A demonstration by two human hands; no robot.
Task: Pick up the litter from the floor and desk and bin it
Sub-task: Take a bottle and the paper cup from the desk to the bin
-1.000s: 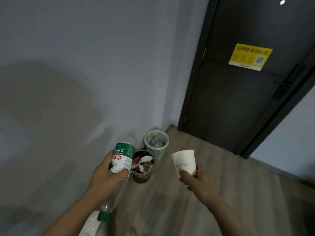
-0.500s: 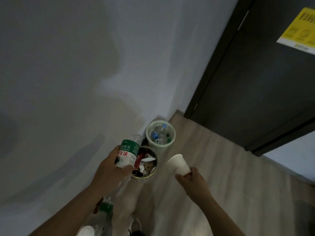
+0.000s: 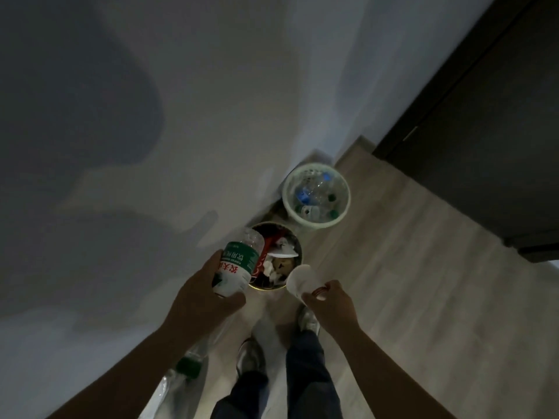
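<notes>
By the bin (image 3: 270, 289), left grip (image 3: 202, 299) holds bottle (image 3: 238, 265).

The bottle (image 3: 239, 264) is clear glossy plastic with a smooth printed label. The cup (image 3: 300, 279) looks like matt white paper. The floor (image 3: 423, 297) is pale matt wood-grain; the wall (image 3: 181, 116) smooth, matt.

Single head view, tilted steeply down onto floor (image 3: 423, 297).
</notes>
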